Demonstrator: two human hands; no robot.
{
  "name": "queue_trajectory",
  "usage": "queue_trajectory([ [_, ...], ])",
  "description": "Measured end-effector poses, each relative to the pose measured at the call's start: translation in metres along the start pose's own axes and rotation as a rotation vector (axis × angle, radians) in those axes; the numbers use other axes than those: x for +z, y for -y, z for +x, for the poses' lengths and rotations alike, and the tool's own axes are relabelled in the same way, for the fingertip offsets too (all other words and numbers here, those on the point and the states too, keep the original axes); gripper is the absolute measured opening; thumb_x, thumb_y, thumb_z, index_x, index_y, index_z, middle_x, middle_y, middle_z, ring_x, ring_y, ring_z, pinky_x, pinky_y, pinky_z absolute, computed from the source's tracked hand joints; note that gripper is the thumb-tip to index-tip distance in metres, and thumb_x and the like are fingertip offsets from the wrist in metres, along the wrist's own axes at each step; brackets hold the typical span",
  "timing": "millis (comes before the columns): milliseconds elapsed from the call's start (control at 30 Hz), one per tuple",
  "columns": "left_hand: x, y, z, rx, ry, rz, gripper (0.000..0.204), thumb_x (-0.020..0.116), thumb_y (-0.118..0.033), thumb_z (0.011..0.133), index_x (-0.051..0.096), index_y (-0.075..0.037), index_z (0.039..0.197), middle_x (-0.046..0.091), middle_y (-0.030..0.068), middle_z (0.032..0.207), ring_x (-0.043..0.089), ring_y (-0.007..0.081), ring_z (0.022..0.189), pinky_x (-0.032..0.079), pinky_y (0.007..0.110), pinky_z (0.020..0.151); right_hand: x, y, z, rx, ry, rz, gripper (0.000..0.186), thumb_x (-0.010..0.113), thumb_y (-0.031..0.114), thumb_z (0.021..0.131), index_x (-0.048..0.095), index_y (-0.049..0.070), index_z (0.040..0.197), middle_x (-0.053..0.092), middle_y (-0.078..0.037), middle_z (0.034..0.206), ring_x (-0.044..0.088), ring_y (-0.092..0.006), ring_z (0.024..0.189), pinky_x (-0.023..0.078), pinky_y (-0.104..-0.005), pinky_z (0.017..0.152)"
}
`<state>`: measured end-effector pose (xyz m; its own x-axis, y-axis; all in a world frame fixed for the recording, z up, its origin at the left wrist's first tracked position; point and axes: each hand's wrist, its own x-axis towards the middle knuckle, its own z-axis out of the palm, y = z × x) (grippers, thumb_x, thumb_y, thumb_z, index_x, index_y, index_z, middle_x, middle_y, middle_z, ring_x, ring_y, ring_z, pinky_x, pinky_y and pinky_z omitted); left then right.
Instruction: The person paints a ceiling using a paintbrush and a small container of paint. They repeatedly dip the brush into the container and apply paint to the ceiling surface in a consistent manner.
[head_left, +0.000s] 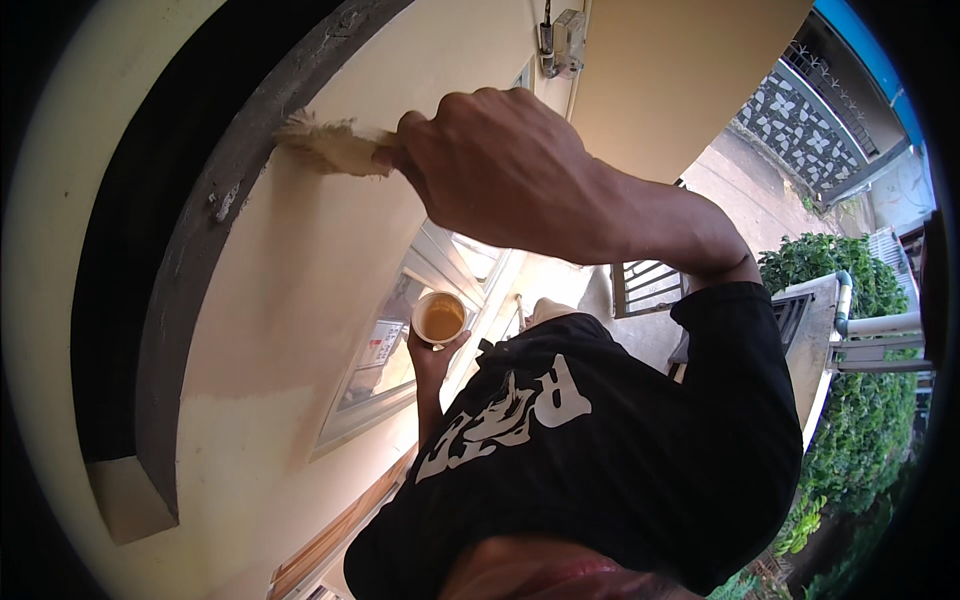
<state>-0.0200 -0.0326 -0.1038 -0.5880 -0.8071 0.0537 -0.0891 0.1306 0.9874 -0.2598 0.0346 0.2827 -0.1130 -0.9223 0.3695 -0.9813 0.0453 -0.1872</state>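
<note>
My right hand [500, 165] is closed round a worn paintbrush [345, 148], its handle hidden in my fingers. The frayed bristles touch the cream wall [260, 330] along the edge of a dark grey trim band [190, 230]. Lower down, my left hand [436, 352] is wrapped round a small round cup [440, 318] and holds it up. Tan paint or a similar liquid shows inside the cup. Part of the wall looks darker than the paler area below it.
Below the painted area is a white-framed window [375, 350]. A small fixture [563, 45] is mounted on the wall above. A dark railing [655, 288] and green bushes [860, 420] lie to the right. A patterned wall [795, 130] stands beyond the paved ground.
</note>
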Motion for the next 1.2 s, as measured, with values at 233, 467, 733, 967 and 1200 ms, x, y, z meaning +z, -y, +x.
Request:
queue_trajectory([
  [233,-0.003,-0.021,0.018,0.127,0.068,0.155,0.073,0.099,-0.009,0.068,0.060,0.000,0.128,0.073,0.0137,0.120,0.071,0.0256,0.110,0.058,0.039,0.096,0.019,-0.071,0.040,0.030,-0.174,-0.094,0.028,0.054,0.023,0.100,0.081,0.015,0.100,0.073,-0.007,0.074,0.072,-0.0302,0.065,0.059,-0.0440,0.062],
  [467,-0.011,-0.016,-0.020,0.086,-0.045,0.036,0.075,0.099,-0.007,0.067,0.060,0.000,0.131,0.072,0.0128,0.120,0.071,0.0241,0.111,0.057,0.039,0.098,-0.037,-0.164,0.019,0.212,-0.305,-0.438,0.035,0.066,0.039,0.100,0.076,0.009,0.087,0.072,-0.015,0.073,0.072,-0.0357,0.069,0.056,-0.0492,0.064],
  [733,-0.030,0.004,-0.037,0.028,-0.089,0.037,0.076,0.099,-0.007,0.068,0.059,-0.002,0.133,0.072,0.0120,0.120,0.071,0.0230,0.111,0.057,0.038,0.097,-0.046,-0.143,0.100,-0.452,-0.166,-0.937,0.032,0.067,0.044,0.096,0.070,0.014,0.086,0.068,-0.005,0.066,0.071,-0.0285,0.063,0.054,-0.0458,0.057],
  [967,-0.027,-0.003,-0.017,0.127,-0.122,0.057,0.071,0.099,-0.007,0.068,0.061,-0.002,0.129,0.072,0.0118,0.119,0.071,0.0236,0.111,0.057,0.038,0.097,-0.107,-0.112,0.078,-0.304,-0.178,-1.074,0.037,0.063,0.047,0.100,0.071,0.014,0.086,0.068,-0.007,0.066,0.071,-0.0287,0.064,0.056,-0.0448,0.057],
  [1200,-0.018,0.006,-0.018,0.089,-0.086,-0.009,0.070,0.098,-0.010,0.070,0.061,-0.002,0.128,0.072,0.0117,0.118,0.071,0.0234,0.109,0.057,0.038,0.096,-0.063,-0.148,0.111,-0.409,0.020,-1.144,0.036,0.065,0.049,0.097,0.071,0.015,0.085,0.068,-0.006,0.066,0.073,-0.0270,0.066,0.056,-0.0448,0.058],
])
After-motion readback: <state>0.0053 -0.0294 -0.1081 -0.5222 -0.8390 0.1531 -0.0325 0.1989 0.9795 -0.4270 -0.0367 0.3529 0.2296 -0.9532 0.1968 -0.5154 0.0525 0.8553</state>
